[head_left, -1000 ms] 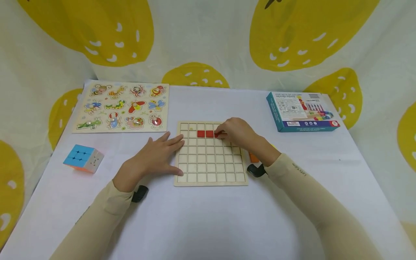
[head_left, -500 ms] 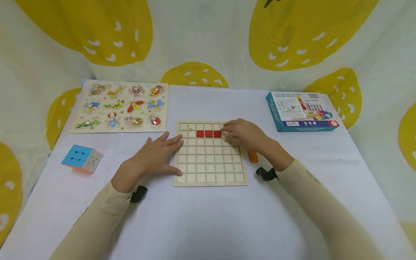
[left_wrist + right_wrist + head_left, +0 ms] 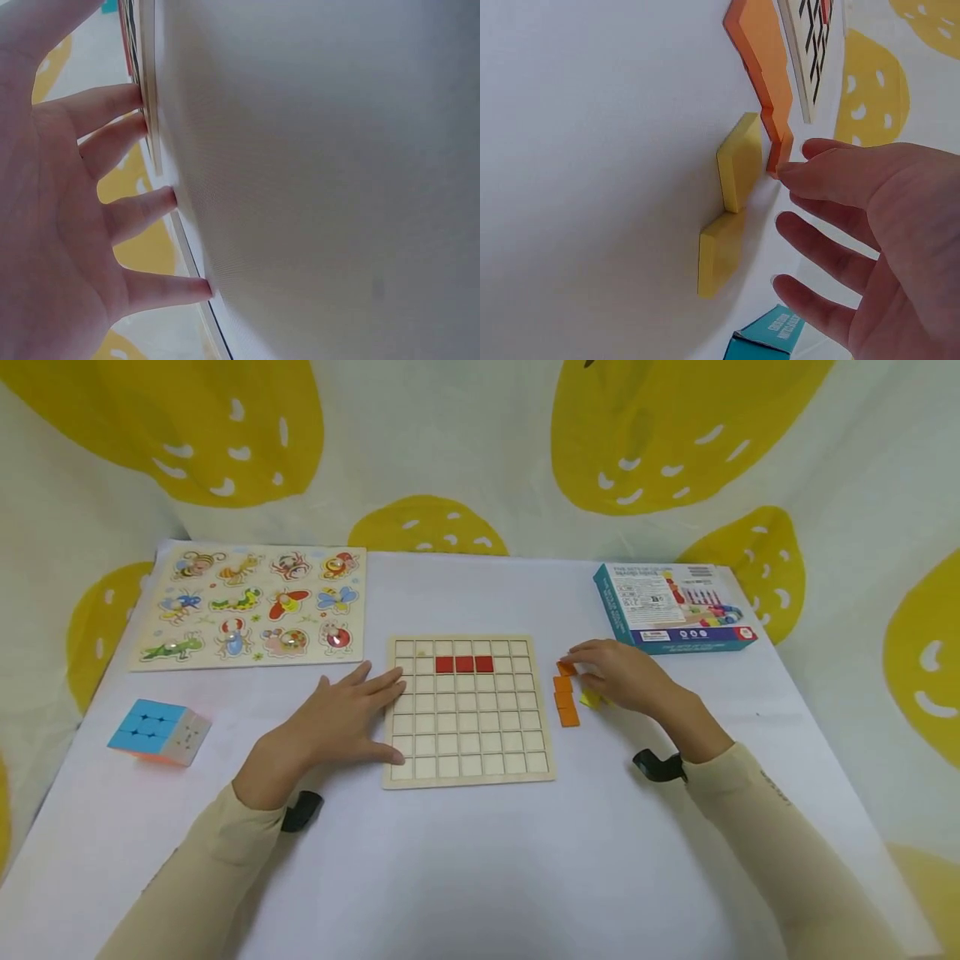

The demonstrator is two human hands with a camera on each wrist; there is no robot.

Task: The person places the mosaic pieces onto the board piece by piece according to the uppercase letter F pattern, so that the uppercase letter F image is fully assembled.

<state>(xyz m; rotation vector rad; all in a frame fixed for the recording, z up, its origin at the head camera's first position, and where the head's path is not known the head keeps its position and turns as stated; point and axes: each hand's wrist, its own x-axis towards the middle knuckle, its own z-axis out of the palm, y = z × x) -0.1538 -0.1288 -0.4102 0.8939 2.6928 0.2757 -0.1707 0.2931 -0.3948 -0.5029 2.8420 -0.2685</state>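
Observation:
A wooden grid board (image 3: 468,783) lies mid-table in the head view, with a row of 3 red tiles (image 3: 464,664) in its second row from the far edge. My left hand (image 3: 330,722) rests at the board's left side, fingers spread, fingertips and thumb on its rim. Right of the board runs a line of several orange tiles (image 3: 565,700). My right hand (image 3: 630,677) is at the far end of that line, thumb and fingers apart around the farthest orange tile (image 3: 778,156); whether they touch it is unclear. Yellow tiles (image 3: 739,165) lie beneath this hand.
An insect peg puzzle (image 3: 251,606) lies at the back left, with a blue-topped puzzle cube (image 3: 159,731) in front of it. A teal and white box (image 3: 675,608) stands at the back right. Patterned cloth (image 3: 465,427) hangs behind the table.
My right hand has let go of the third red tile, now flat in its cell, and moved right to the orange tiles. My left hand has stayed on the board's edge.

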